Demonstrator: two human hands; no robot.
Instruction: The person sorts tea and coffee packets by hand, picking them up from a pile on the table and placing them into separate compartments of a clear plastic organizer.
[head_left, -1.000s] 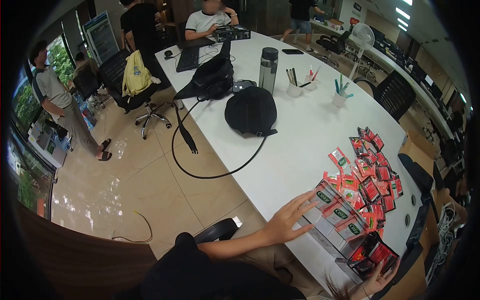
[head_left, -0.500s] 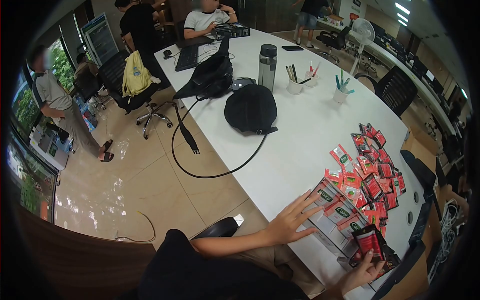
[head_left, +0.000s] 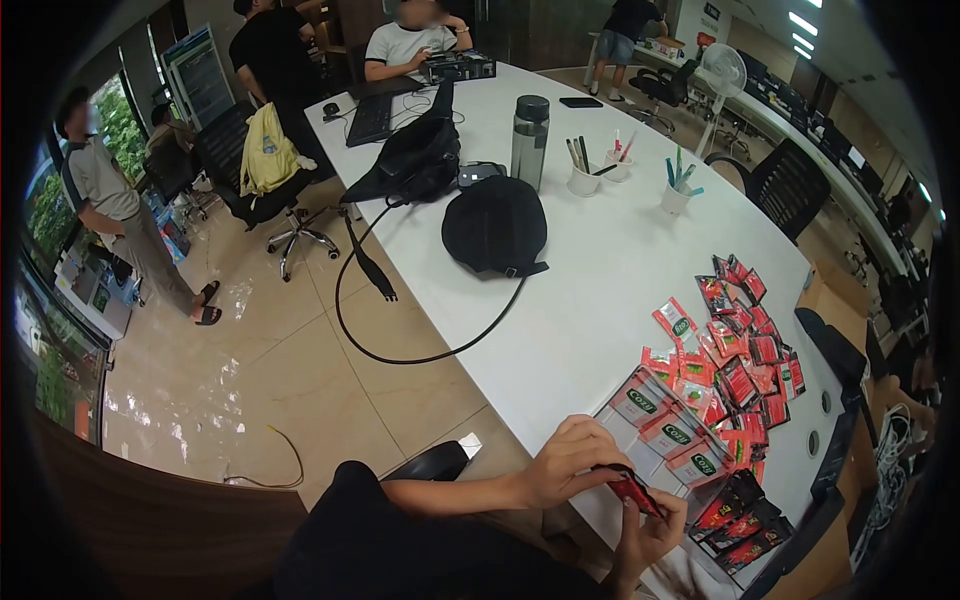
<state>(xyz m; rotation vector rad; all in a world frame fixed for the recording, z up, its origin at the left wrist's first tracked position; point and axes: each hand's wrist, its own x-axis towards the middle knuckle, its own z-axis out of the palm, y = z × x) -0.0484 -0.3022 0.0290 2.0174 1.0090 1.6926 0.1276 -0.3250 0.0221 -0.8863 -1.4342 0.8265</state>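
Observation:
My left hand (head_left: 563, 460) and my right hand (head_left: 648, 538) meet at the table's near edge and both pinch one red and black sachet (head_left: 630, 489). Just right of them lie flat boxes with green labels (head_left: 664, 430). A stack of dark red sachets (head_left: 742, 520) rests beside my right hand. A loose heap of red sachets (head_left: 738, 350) spreads further back on the white table (head_left: 600, 250).
A black cap (head_left: 495, 225), a black bag (head_left: 415, 155) with a trailing strap, a dark bottle (head_left: 529, 125) and cups of pens (head_left: 585, 178) stand mid-table. People sit and stand at the far end and left. Office chairs (head_left: 785, 185) flank the table.
My left hand has lifted off the boxes and closed on the sachet. My right hand has brought that sachet left, leaving the stack on the table.

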